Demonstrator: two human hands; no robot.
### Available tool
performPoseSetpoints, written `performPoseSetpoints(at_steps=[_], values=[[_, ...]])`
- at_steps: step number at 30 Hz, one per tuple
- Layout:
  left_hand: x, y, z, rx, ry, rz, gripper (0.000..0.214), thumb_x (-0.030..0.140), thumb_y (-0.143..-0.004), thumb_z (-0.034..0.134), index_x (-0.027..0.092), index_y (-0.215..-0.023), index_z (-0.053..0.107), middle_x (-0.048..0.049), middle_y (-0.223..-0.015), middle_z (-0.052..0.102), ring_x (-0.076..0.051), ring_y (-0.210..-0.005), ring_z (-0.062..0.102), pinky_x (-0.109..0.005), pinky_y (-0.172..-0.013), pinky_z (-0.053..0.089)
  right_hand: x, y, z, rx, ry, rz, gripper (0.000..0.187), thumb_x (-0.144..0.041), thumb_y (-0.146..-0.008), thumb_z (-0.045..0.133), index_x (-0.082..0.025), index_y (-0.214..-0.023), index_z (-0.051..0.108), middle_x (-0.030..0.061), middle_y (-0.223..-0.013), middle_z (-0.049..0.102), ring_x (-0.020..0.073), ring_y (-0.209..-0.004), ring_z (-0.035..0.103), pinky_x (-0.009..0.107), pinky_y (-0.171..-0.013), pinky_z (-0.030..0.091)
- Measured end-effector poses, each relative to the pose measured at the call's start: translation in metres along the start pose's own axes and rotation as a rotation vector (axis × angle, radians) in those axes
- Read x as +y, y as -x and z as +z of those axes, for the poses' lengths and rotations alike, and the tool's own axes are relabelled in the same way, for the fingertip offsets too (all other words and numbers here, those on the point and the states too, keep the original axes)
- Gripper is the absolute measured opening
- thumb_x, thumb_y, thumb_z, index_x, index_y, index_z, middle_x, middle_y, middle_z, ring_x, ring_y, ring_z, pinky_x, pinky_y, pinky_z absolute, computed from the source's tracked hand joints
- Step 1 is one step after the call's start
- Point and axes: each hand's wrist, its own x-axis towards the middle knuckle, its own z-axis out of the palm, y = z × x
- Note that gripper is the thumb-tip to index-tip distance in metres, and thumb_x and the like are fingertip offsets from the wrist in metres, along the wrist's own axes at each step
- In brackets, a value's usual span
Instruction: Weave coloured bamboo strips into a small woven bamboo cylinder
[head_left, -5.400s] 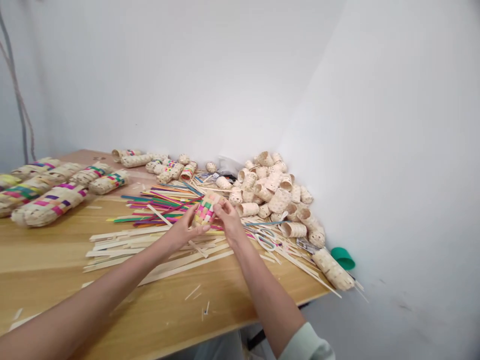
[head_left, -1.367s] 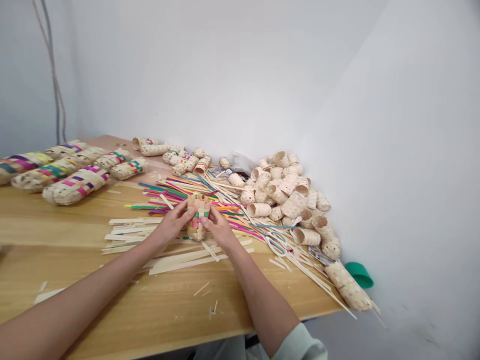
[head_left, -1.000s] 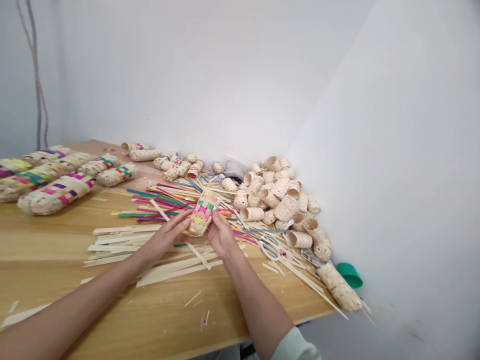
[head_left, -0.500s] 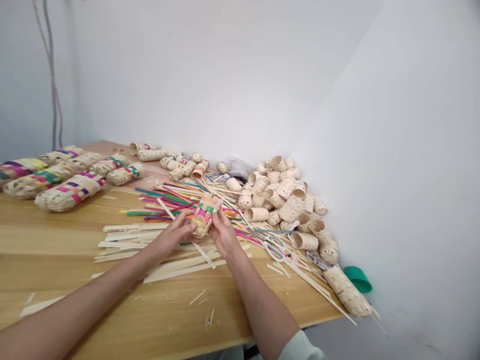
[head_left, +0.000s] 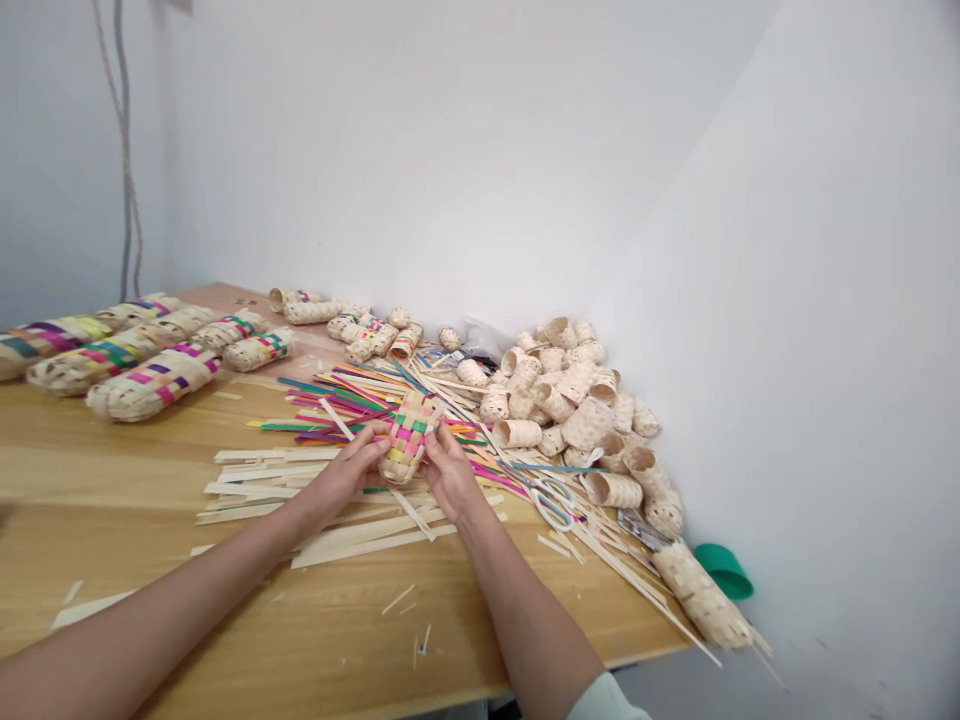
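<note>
A small woven case (head_left: 409, 440), with pink, green and yellow bands among pale strips, is held up over the table between both hands. My left hand (head_left: 355, 468) grips its left side, thumb and fingers closed on the edge. On the opposite side my right hand (head_left: 448, 468) pinches it with the thumb in front. Fingers behind the case are hidden. Just beyond lie coloured strips (head_left: 330, 408) in a loose pile, and under the forearms spread pale flat strips (head_left: 255, 488). White-handled scissors (head_left: 553, 500) rest to the right of my right hand.
Several finished woven cases (head_left: 154, 382) lie at the left. A heap of small plain woven tubes (head_left: 555, 385) stands against the wall at the right. A longer woven piece (head_left: 701, 595) and a green ring-like object (head_left: 724, 570) sit by the wooden table's (head_left: 360, 640) right edge.
The case has tilted slightly and its lower end shows more rounded toward me. Both hands keep their hold. The whole view has shifted a little, with things appearing further right.
</note>
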Motion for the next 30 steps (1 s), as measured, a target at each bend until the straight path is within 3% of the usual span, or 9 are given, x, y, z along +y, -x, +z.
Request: performPoseSetpoints(at_steps=[9, 19, 30], values=[[-0.0024, -0.0019, -0.0019, 0.009, 0.027, 0.01, 0.04, 0.049, -0.077, 0.071, 0.025, -0.103, 0.055, 0.0013, -0.088, 0.067, -0.018, -0.08, 0.065, -0.032, -0.07, 0.055, -0.001, 0.0027, 0.0037, -0.037, 0.061, -0.009, 0.056, -0.049, -0.071, 0.077, -0.026, -0.119, 0.058, 0.002, -0.12, 0.068, 0.0207, -0.101, 0.067, 0.032, -0.082, 0.056], [-0.0036, -0.0027, -0.0045, -0.007, 0.004, 0.017, 0.039, 0.055, -0.083, 0.061, 0.024, -0.105, 0.056, 0.0004, -0.083, 0.065, -0.022, -0.077, 0.065, -0.035, -0.067, 0.053, 0.0018, 0.0033, 0.0029, -0.086, 0.098, -0.037, 0.058, -0.049, -0.074, 0.075, -0.025, -0.124, 0.057, 0.003, -0.12, 0.068, 0.0217, -0.11, 0.064, 0.035, -0.093, 0.053], [-0.0039, -0.0022, -0.0051, 0.008, -0.066, 0.04, 0.045, 0.057, -0.085, 0.057, 0.024, -0.115, 0.057, -0.0037, -0.096, 0.071, -0.024, -0.082, 0.067, -0.037, -0.069, 0.055, 0.001, 0.0036, 0.0031, -0.097, 0.09, -0.023, 0.056, -0.046, -0.074, 0.076, -0.026, -0.123, 0.058, 0.0022, -0.119, 0.068, 0.0212, -0.108, 0.065, 0.035, -0.094, 0.053]])
